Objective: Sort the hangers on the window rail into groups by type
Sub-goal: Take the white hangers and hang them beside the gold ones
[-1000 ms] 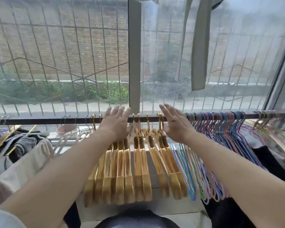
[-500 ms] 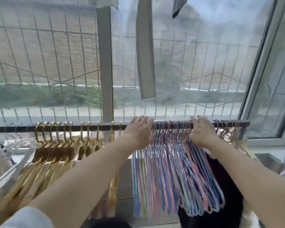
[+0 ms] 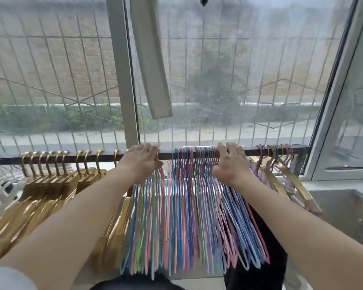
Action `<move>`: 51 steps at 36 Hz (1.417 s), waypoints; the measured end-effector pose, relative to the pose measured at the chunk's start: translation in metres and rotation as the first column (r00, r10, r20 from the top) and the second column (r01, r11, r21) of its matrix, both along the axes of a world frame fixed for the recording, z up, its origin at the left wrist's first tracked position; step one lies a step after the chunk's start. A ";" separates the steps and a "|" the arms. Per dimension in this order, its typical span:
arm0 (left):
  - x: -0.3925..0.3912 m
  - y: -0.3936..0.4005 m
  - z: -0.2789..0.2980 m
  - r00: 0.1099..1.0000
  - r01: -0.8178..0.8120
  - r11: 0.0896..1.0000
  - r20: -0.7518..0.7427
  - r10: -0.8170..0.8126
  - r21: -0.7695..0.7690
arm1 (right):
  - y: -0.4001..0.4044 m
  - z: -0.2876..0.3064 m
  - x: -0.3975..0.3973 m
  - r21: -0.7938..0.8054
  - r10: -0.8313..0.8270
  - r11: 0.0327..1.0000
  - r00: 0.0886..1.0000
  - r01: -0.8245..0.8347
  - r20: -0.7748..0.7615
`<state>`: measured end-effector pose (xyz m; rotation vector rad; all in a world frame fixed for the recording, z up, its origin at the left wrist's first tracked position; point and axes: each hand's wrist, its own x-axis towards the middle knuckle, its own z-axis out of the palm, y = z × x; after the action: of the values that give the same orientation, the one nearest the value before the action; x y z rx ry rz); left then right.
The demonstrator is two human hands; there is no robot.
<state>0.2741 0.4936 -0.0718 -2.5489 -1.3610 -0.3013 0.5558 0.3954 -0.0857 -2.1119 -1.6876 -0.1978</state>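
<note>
While both arms reach forward, the left hand (image 3: 142, 162) rests on the rail (image 3: 252, 152), fingers curled over it at the left edge of the coloured wire hangers (image 3: 182, 206). At their right edge the right hand (image 3: 228, 162) grips the rail. Gold hangers (image 3: 50, 185) hang further left, apart.

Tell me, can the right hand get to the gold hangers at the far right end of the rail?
Probably yes: the right hand is on the rail, with bare rail between it and those gold hangers, which are mixed with a few thin coloured ones.
</note>
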 end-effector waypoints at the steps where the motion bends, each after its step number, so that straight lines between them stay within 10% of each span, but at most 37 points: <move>1: -0.005 -0.001 0.001 1.000 -0.010 1.000 0.000 0.010 -0.002 | 0.001 0.000 0.000 0.000 0.008 1.000 1.000 -0.008 0.005; 23: 0.096 -0.023 0.011 0.976 0.203 0.975 -0.097 -0.194 0.091 | -0.002 0.011 0.019 -0.110 0.147 0.986 0.969 -0.127 0.198; 39: 0.091 -0.032 -0.007 0.999 -0.025 0.999 -0.040 0.027 0.042 | -0.036 -0.021 -0.005 0.058 0.056 0.997 0.997 -0.059 0.054; 51: -0.042 -0.142 -0.126 0.943 -0.331 0.921 -0.044 0.329 -0.205 | -0.086 -0.138 -0.030 -0.154 -0.097 0.985 0.992 0.084 -0.077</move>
<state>0.2323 0.3519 -0.1976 -2.4112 -1.8745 -0.0871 0.5256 0.3095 -0.2233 -2.2752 -1.6040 -0.0081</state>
